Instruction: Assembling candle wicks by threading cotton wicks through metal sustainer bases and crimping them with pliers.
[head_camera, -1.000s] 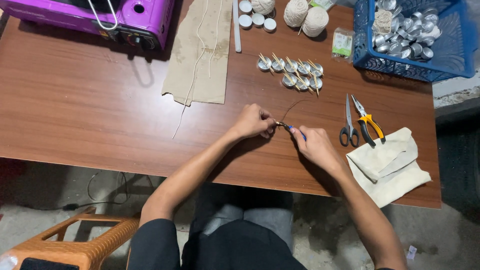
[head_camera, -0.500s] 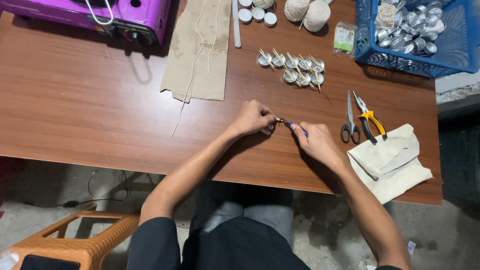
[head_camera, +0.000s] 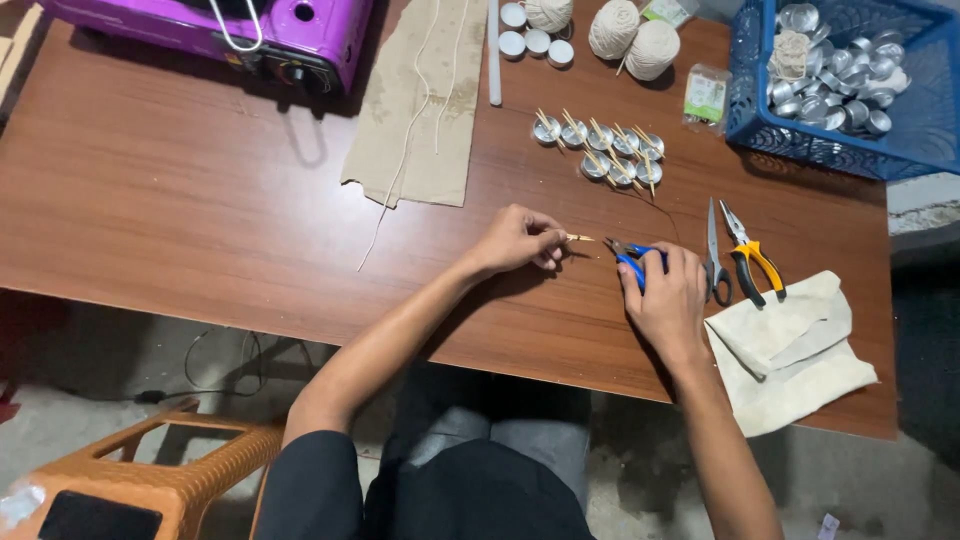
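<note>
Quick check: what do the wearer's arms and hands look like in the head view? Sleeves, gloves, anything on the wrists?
Both hands are bare: the left hand and the right hand have no gloves, and no rings, watch or bands show. Both forearms are uncovered to above the elbow. A short black sleeve covers the left upper arm; the right arm leaves the frame before any sleeve appears. No cables or markings are visible.

A reddish-brown wood-grain tabletop (head_camera: 200, 190) is showing under a glossy purple metal stove (head_camera: 300, 30), a blue lattice plastic basket (head_camera: 900, 130) of silver cups, cream twine balls (head_camera: 635, 35), yellow-and-black handled pliers (head_camera: 752, 262), blue-handled small pliers (head_camera: 632, 262), black-handled scissors (head_camera: 714, 260), and a plain off-white cloth (head_camera: 790, 350).
</note>
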